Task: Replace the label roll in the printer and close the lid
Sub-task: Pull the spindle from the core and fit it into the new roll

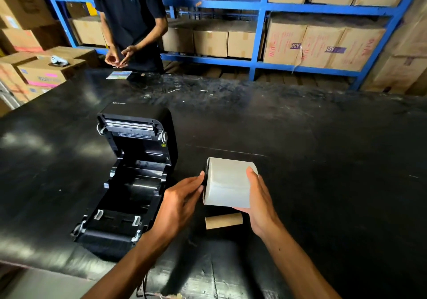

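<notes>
Label roll, one white unit, is held clear of the tabletop just right of the printer; my left hand grip closes on its left end, hiding the core hole, and my right hand grip clamps its right side. I count one printer, lid raised and roll bay vacant, and one bare cardboard core lying beneath the roll.
</notes>
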`<move>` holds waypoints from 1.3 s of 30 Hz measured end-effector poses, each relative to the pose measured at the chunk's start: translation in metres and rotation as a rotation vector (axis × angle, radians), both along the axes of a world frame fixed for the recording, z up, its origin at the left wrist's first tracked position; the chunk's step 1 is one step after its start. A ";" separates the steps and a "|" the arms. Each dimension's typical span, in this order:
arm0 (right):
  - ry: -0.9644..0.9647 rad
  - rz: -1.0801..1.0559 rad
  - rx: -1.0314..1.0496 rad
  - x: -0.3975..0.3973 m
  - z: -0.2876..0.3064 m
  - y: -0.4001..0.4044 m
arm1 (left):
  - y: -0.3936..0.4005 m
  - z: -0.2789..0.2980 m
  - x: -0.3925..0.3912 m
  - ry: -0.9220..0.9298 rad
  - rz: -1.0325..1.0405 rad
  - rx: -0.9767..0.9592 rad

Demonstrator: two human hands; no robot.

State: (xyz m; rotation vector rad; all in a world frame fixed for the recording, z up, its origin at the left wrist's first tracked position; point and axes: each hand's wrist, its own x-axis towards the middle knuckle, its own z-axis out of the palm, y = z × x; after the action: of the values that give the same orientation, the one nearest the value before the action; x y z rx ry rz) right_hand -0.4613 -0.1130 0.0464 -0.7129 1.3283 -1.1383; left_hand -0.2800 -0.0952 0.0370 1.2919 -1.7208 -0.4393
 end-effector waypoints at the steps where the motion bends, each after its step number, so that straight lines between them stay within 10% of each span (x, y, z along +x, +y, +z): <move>1: 0.005 0.002 -0.012 0.002 0.000 0.002 | 0.001 0.002 0.002 0.024 0.009 0.009; 22: 0.172 0.088 -0.176 0.057 0.013 0.023 | 0.025 0.031 0.039 0.709 0.078 0.533; 39: 0.328 0.213 -0.276 0.235 0.007 -0.003 | -0.003 0.026 0.206 0.844 0.127 0.569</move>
State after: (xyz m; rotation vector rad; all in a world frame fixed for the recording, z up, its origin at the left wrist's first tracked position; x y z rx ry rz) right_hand -0.2265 -0.1160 0.0539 -1.2567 1.3367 -1.0723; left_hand -0.0741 -0.0980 0.0629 1.3056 -0.8150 -1.2535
